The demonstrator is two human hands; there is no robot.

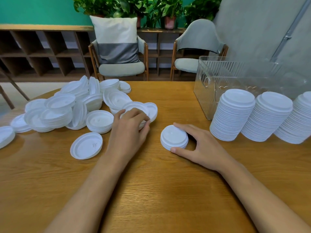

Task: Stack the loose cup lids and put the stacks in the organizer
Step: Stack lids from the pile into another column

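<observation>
- Few lids make up the small stack (174, 137), flat on the surface (151, 190) near centre; the right grip (200, 145) pinches it between thumb and fingers.
- The left grip (129, 130) curls over a lid (151, 110) at the near edge of the loose pile (67, 108), directly left of that stack, so the left is nearer.
- Three tall stacks (234, 115) stand beside the clear organizer (218, 73), far right.

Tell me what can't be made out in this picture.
Head view:
How many loose white plastic lids the left hand grips: its fingers cover them.
Right side of the short white lid stack: the right hand wraps it.
Rightmost tall white lid stack: cut by the frame edge.
Inside the clear ribbed plastic organizer: ribbing and tall stacks obscure it.
</observation>
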